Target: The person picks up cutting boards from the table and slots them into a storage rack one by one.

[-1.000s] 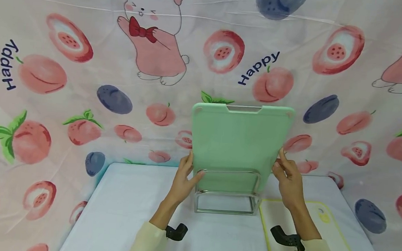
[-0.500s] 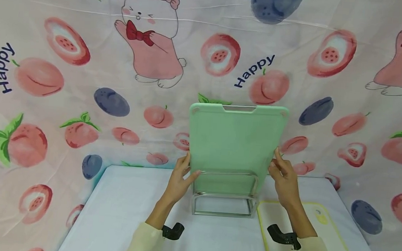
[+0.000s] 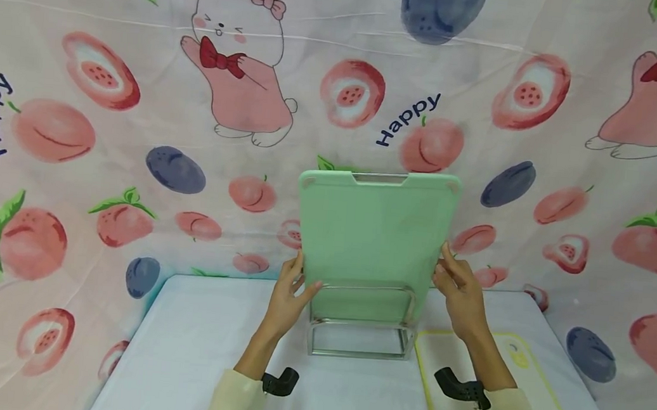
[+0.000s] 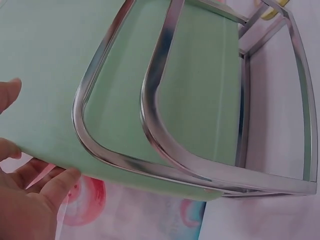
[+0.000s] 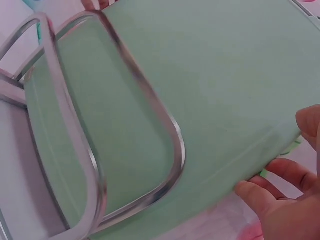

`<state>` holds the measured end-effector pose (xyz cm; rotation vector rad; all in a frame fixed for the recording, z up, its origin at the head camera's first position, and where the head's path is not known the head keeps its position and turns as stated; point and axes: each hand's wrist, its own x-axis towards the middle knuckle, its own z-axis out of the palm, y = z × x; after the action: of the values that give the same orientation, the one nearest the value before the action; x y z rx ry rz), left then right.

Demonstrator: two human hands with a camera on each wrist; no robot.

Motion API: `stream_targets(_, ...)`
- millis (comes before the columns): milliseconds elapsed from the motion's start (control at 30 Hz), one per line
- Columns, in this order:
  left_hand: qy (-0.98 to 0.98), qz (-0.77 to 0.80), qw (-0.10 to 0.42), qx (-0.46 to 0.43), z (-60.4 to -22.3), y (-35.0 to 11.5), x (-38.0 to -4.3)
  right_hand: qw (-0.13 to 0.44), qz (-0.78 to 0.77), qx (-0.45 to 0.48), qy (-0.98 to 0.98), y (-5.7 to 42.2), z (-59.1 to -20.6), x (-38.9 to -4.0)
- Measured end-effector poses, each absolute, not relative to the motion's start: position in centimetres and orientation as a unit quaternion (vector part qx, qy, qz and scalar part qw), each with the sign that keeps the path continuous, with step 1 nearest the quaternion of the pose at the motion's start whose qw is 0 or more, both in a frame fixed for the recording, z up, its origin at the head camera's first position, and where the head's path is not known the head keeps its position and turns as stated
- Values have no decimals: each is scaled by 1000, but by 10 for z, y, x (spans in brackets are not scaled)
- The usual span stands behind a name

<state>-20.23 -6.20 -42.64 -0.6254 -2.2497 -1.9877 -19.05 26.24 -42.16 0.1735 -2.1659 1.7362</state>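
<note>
A light green cutting board (image 3: 377, 240) stands upright, leaning slightly back, in a silver metal rack (image 3: 358, 354). Its top edge has a notch with a metal bar across. The rack's front hoops cross the board's lower part. At the board's left edge, my left hand (image 3: 285, 300) grips it, thumb in front and fingers behind. My right hand (image 3: 461, 303) pinches the opposite edge a little higher. In the left wrist view, the board (image 4: 45, 105) passes behind the rack's hoops (image 4: 149, 100). The right wrist view has my right fingers (image 5: 257, 197) at the board's edge.
A white board with a yellow rim (image 3: 538, 397) lies flat on the white table (image 3: 198, 348) at the right, beneath my right forearm. Behind the table hangs a cloth (image 3: 295, 31) printed with fruit and rabbits. Each wrist wears a black camera mount (image 3: 280, 381).
The head view has shifted slightly, so everything sits a little further left and lower. Both hands keep their hold on the cutting board, which has not visibly moved in the rack.
</note>
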Motion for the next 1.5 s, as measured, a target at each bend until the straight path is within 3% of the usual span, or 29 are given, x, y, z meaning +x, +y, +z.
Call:
stream_targets(867, -741, -635, 62, -210, -426, -62, -204, 176, 666, 78, -721, 258, -432, -194)
stream_targets(1500, -764, -616, 37, -190, -420, -67, -209, 104, 573, 61, -810, 260, -428, -204)
